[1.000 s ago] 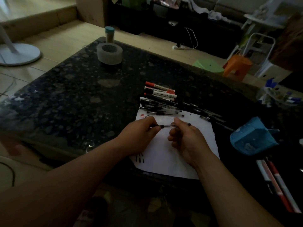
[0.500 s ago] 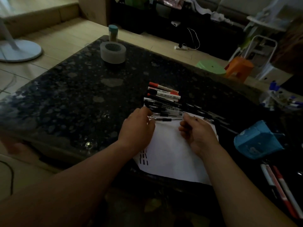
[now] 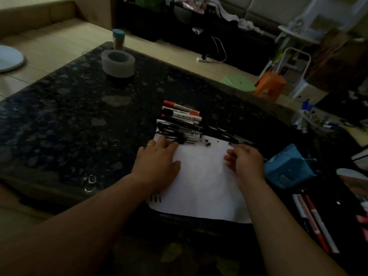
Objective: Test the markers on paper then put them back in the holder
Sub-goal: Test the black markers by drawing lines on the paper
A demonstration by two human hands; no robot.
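Left hand [image 3: 157, 162] has let go, flat on paper [image 3: 203, 176] — right hand [image 3: 249, 164] curled, grip unclear | markers [image 3: 181, 112] lie left–right

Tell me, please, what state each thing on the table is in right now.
White paper sheet: flat, black test strokes at its near left corner.
Row of red and black markers: lying side by side along the paper's far edge.
Blue plastic holder: tipped on its side.
Grey tape roll: lying flat.
Left hand: fingers straight, resting on the paper.
Right hand: fingers curled at the paper's far right edge; grip unclear.
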